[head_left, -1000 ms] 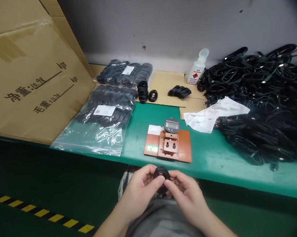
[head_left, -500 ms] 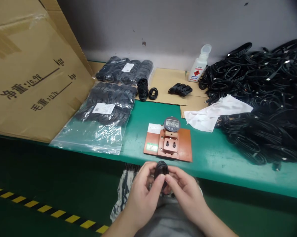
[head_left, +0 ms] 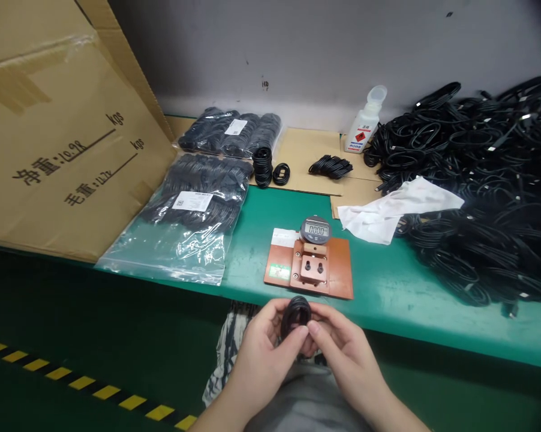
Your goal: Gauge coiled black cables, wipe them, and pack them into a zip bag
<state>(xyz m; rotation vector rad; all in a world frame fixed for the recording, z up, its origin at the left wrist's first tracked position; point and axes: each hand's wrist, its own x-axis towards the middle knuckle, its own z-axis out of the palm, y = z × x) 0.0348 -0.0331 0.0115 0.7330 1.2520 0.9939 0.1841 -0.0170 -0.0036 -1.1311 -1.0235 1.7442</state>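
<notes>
A small coil of black cable (head_left: 296,310) is held upright between both hands, just in front of the table's near edge. My left hand (head_left: 270,342) grips its left side, the thumb across the lower part. From the right, my right hand (head_left: 337,342) pinches the coil with thumb and fingers. The thumb tips nearly meet at the coil's lower edge, and the fingers behind it are partly hidden. Beyond the hands stands a digital gauge (head_left: 316,230) reading 0.000, mounted on a brown base plate (head_left: 340,270).
Clear bags of coiled cables (head_left: 194,207) lie left, beside a large cardboard box (head_left: 72,132). Behind are stacked coils (head_left: 262,168), a single coil (head_left: 281,174) and a cable bundle (head_left: 330,167). A white bottle (head_left: 363,126), white cloth (head_left: 400,207) and large cable heap (head_left: 468,150) occupy the right.
The coil has turned in the hands, so its round opening now shows more. Both hands keep hold of it in nearly the same place. The view has shifted slightly.
</notes>
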